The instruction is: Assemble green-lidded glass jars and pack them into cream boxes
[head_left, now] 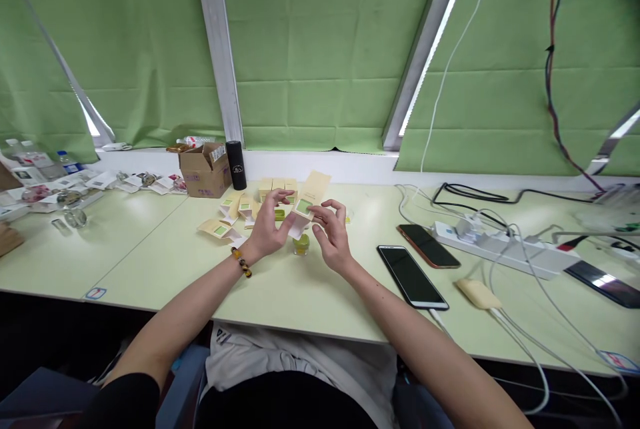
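Between both hands, above the table, is a small cream paper box [304, 208] with a green patch and its long flap standing up. My left hand [270, 226] grips its lower left side between thumb and fingers. My right hand [334, 236] has its fingertips on the box's right side. Just below the box a small jar with a yellow-green lid [301, 244] stands on the table. Partly hidden behind my left hand is another green item [279, 214]. Several similar cream boxes [216, 228] lie left of and behind my left hand, some with open flaps.
A cardboard box [204, 170] and a black bottle [236, 165] stand at the back. Two phones [413, 277] [429, 246], a power strip [500, 249] and loose cables are on the right. Glass jars [75, 216] and another person's hand [9, 238] are at far left.
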`<move>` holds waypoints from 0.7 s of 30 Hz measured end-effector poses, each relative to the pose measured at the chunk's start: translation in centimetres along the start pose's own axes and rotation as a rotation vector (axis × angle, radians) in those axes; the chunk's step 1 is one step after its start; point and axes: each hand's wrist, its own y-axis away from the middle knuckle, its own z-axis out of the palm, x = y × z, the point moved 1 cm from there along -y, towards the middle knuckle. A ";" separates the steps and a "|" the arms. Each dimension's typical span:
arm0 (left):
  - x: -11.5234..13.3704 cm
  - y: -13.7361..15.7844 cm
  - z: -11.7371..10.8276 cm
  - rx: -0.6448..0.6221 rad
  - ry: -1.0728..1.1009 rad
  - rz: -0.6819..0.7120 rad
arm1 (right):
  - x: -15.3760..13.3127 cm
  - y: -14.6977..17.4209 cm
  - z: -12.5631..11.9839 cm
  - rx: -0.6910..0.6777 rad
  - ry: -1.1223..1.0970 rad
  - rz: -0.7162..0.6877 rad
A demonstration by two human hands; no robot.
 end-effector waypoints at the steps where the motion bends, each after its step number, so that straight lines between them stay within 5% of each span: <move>1: -0.5 0.0 -0.1 -0.001 0.099 -0.060 | 0.0 0.0 0.0 0.009 -0.025 0.013; 5: -2.5 0.0 0.3 -0.055 0.366 -0.250 | 0.0 -0.1 0.2 0.017 0.000 0.016; 10: -3.3 0.5 0.9 -0.102 0.407 -0.261 | 0.7 0.3 0.5 0.012 0.062 -0.096; 13: -2.7 0.9 0.6 -0.091 0.244 -0.086 | 1.2 0.4 0.6 0.058 0.100 -0.208; 18: -2.0 1.6 -0.4 -0.020 -0.271 0.480 | 1.7 0.0 0.3 0.147 0.074 -0.335; 21: -2.5 2.0 -0.8 0.044 -0.402 0.686 | 1.7 -0.1 0.0 0.170 0.123 -0.327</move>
